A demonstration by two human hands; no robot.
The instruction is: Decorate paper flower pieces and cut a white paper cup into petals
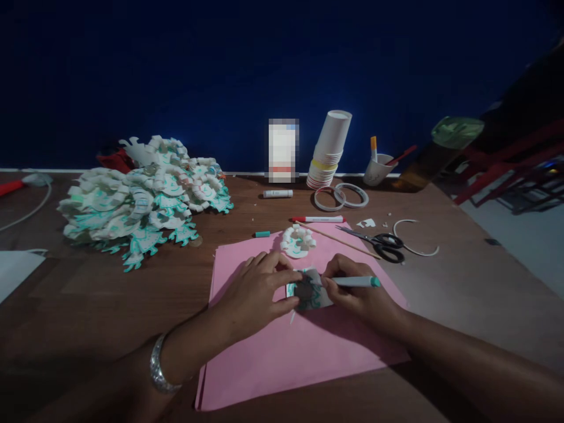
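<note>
Over the pink paper (273, 364), the right hand (362, 301) grips a green-ended marker (355, 282) in its fingers; the left hand (259, 285), fingers spread, presses a green-inked piece (315, 298) onto that paper.

The paper piece (325, 301) under the left fingers (282, 278) is white with teal-green outlines. The marker (355, 282) in the right fingers (341, 264) shows a white barrel and green end. Beneath both, the stacked sheets (259, 370) are plain pink. Beyond the fingers, a felt-tip pen (321, 220) reads white and red; farther left, heaped paper cutouts (145, 205) are white, edged green.
</note>
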